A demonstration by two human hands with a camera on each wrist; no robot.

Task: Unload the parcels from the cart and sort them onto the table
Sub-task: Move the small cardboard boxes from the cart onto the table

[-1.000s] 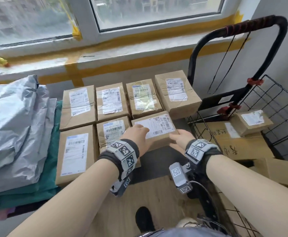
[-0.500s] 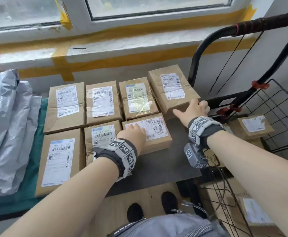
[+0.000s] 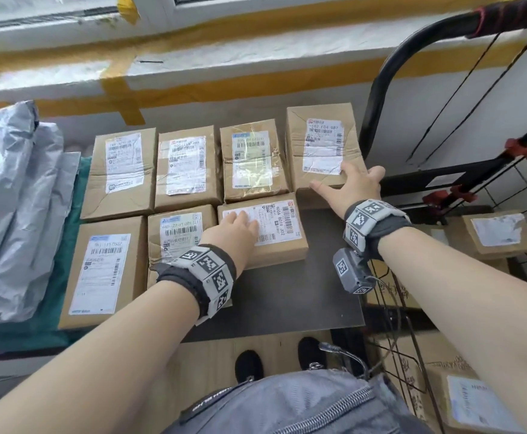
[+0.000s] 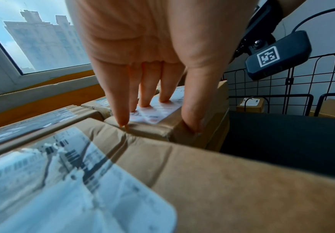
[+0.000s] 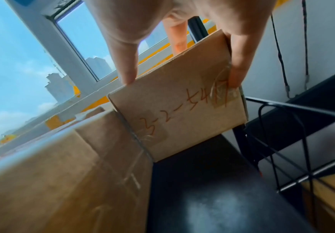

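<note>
Sorting step: left hand rests flat on the front parcel; right hand grips the back-row parcel at two o'clock on the counter, likely squaring it next

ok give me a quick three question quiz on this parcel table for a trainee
1. True or false: the left hand lies flat on a box label.
2. How many cardboard boxes sit on the table?
3. The right hand touches which box? A) back right box B) front left box C) a box in the cart

Key: 1 true; 2 seven; 3 A
</note>
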